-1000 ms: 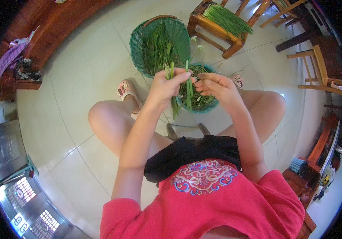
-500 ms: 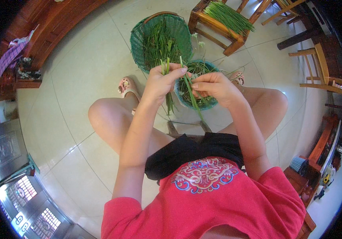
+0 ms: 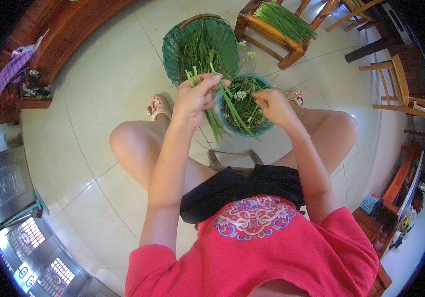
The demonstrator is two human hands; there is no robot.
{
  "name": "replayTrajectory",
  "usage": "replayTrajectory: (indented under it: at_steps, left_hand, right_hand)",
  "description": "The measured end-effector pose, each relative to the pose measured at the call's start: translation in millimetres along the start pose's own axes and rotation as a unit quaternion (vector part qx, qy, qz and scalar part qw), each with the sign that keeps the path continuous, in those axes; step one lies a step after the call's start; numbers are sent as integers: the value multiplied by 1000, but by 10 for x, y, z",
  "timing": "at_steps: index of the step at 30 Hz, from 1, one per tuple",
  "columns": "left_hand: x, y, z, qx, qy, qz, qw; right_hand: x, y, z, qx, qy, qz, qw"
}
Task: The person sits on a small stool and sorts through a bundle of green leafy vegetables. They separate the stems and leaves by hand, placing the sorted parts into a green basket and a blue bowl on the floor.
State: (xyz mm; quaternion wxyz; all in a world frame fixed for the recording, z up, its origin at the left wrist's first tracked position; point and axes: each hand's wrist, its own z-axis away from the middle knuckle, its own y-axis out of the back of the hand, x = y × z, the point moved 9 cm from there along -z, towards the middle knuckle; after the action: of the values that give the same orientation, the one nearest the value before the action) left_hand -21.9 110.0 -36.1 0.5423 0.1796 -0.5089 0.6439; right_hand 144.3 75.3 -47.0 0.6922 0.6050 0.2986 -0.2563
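Observation:
My left hand (image 3: 194,101) is closed round a small bunch of garlic chives (image 3: 214,124), their pale ends sticking up above the fingers. From its thumb and fingertip a separate strand slants down over a small teal basket (image 3: 258,132). My right hand (image 3: 277,106) hovers at that basket's right side with its fingers pinched together; what they hold, if anything, is hidden. Loose green and dry stalks fill the small basket, with a white flower head (image 3: 240,95) among them. Behind it stands a larger green woven basket (image 3: 169,54) with more chives inside.
A neat bundle of chives (image 3: 286,24) lies on a wooden chair (image 3: 262,35) at the far right. Other small wooden chairs (image 3: 399,84) stand along the right. My bent knees flank the baskets on the tiled floor (image 3: 84,123). Dark wooden furniture (image 3: 74,37) borders the far left.
My right hand has let go of the strand and moved slightly right and down, away from my left hand. My left hand has tilted a little leftward, still gripping the chives.

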Motion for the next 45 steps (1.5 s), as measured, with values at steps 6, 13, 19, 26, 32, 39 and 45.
replayTrajectory:
  at_steps: [6, 13, 19, 26, 32, 39, 45]
  left_hand:
    - [20, 79, -44, 12, -2, 3, 1000]
    - [174, 245, -68, 55, -44, -17, 997]
    - [302, 356, -57, 65, -79, 13, 995]
    - [474, 535, -23, 105, -130, 21, 986]
    - [560, 623, 30, 130, -164, 26, 978]
    - [716, 729, 137, 173, -220, 10, 960]
    - [641, 847, 246, 158, -183, 9, 970]
  right_hand:
    - [-410, -327, 151, -171, -127, -443, 871]
    - [-547, -591, 321, -298, -229, -495, 783]
    - [-564, -616, 400, -335, -242, -514, 752]
    - [-575, -598, 527, -375, -235, -552, 707]
    - [-502, -574, 591, -396, -229, -533, 712]
    - [-51, -537, 145, -164, 53, -118, 978]
    - [-165, -98, -105, -28, 43, 5, 999]
